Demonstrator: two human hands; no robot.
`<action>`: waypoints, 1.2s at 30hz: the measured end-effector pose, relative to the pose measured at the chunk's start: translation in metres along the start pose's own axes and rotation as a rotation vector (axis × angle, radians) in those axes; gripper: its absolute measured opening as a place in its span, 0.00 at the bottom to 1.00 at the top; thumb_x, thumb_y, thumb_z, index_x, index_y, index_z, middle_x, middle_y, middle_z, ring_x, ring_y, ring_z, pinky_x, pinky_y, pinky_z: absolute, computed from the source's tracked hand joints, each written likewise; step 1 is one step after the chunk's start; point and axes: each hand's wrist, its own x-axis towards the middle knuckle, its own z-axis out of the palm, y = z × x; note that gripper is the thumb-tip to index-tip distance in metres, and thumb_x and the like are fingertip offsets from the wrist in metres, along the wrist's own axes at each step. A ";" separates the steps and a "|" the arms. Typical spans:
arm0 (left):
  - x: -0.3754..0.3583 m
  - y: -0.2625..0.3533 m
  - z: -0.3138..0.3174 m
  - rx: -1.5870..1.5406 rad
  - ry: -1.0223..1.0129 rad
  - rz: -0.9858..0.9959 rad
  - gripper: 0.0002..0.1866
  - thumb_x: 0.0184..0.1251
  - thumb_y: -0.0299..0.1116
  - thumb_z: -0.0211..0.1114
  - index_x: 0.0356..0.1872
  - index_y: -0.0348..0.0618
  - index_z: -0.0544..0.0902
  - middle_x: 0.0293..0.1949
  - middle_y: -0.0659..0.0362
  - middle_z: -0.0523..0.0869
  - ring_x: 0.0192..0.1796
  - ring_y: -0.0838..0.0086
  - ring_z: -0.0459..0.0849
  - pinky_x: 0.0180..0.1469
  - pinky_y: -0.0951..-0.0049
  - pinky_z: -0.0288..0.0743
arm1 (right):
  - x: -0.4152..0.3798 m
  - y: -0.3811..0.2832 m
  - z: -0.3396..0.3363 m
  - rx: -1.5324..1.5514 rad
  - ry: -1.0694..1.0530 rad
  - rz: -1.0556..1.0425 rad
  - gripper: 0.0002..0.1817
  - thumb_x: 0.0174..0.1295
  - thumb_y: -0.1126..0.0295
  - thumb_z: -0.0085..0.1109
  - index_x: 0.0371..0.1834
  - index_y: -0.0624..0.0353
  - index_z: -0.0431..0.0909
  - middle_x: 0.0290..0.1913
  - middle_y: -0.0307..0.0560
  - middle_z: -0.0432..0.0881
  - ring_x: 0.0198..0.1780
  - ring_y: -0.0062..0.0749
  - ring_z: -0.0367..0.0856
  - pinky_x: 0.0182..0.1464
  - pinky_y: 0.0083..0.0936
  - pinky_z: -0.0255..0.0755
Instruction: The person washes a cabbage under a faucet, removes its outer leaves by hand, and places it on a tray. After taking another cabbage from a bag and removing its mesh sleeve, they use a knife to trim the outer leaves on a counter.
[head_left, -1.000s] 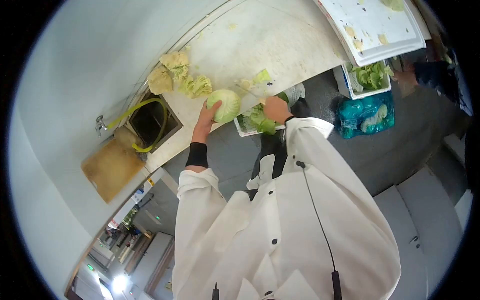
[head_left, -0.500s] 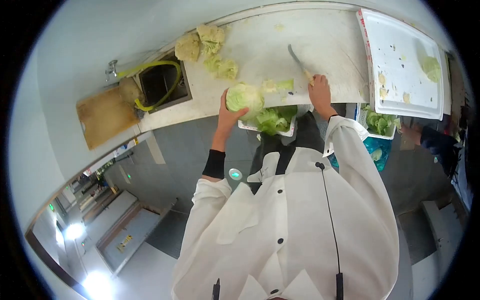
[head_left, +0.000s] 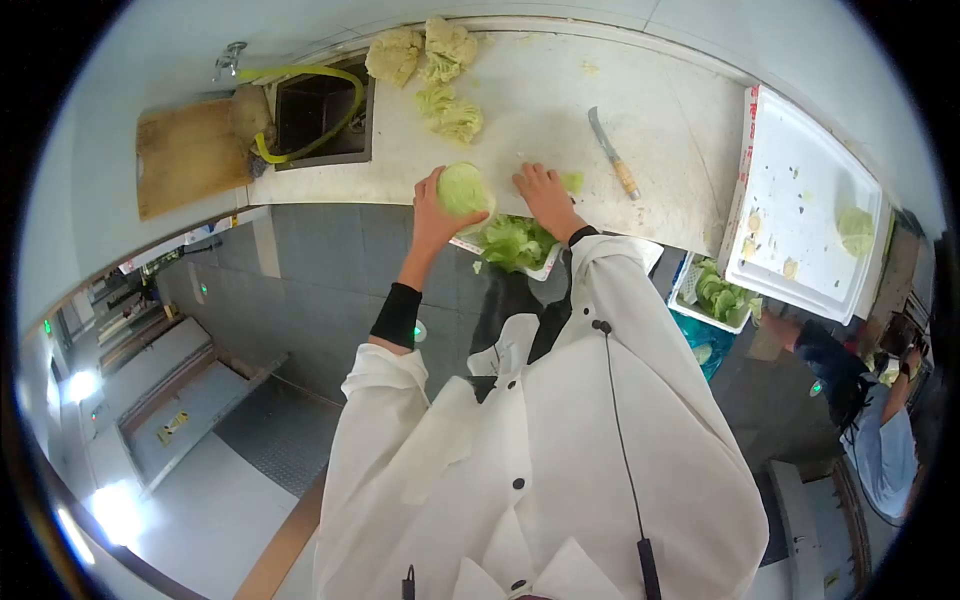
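My left hand [head_left: 432, 212] grips a pale green cabbage [head_left: 463, 190] at the counter's front edge, thumb low and fingers around its left side. My right hand [head_left: 548, 200] is empty, resting on the counter just right of the cabbage with its fingers stretched and slightly apart. A green trimming [head_left: 572, 182] shows beside it; anything under the palm is hidden. Farther right lies a knife [head_left: 624, 176] with a curved blade and a wooden handle. Below the hands, a white basket [head_left: 545, 268] holds loose green leaves [head_left: 515, 243].
Several cauliflower-like heads [head_left: 395, 55] sit at the back left by a sink [head_left: 318, 115] with a yellow hose [head_left: 352, 100]. A wooden board [head_left: 190, 160] lies beyond. At right are a white tray [head_left: 800, 200] with scraps, another leaf basket [head_left: 720, 295] and another person [head_left: 880, 450].
My right hand has let go of the knife, now lying on the counter, and moved left over the trimmings. The cabbage has turned in my left hand. The camera view has shifted.
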 end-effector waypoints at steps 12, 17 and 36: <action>0.050 0.015 0.023 0.067 -0.045 0.058 0.59 0.31 0.55 0.81 0.68 0.42 0.61 0.60 0.43 0.67 0.62 0.49 0.67 0.62 0.53 0.65 | -0.030 -0.045 0.000 0.493 0.164 0.291 0.16 0.54 0.74 0.59 0.48 0.61 0.73 0.56 0.57 0.70 0.59 0.52 0.67 0.57 0.38 0.68; 0.060 0.011 0.026 -0.005 -0.075 0.102 0.60 0.31 0.56 0.81 0.69 0.41 0.61 0.60 0.43 0.65 0.62 0.47 0.67 0.63 0.52 0.65 | -0.050 -0.024 -0.031 0.333 0.324 0.507 0.23 0.54 0.77 0.57 0.56 0.66 0.68 0.58 0.61 0.67 0.60 0.60 0.65 0.62 0.43 0.63; 0.054 0.015 0.037 0.028 -0.211 0.279 0.60 0.27 0.49 0.83 0.69 0.49 0.60 0.66 0.44 0.62 0.68 0.46 0.59 0.67 0.50 0.60 | -0.070 -0.039 -0.026 1.002 0.075 0.782 0.20 0.55 0.78 0.53 0.54 0.64 0.72 0.56 0.60 0.73 0.57 0.55 0.73 0.57 0.40 0.70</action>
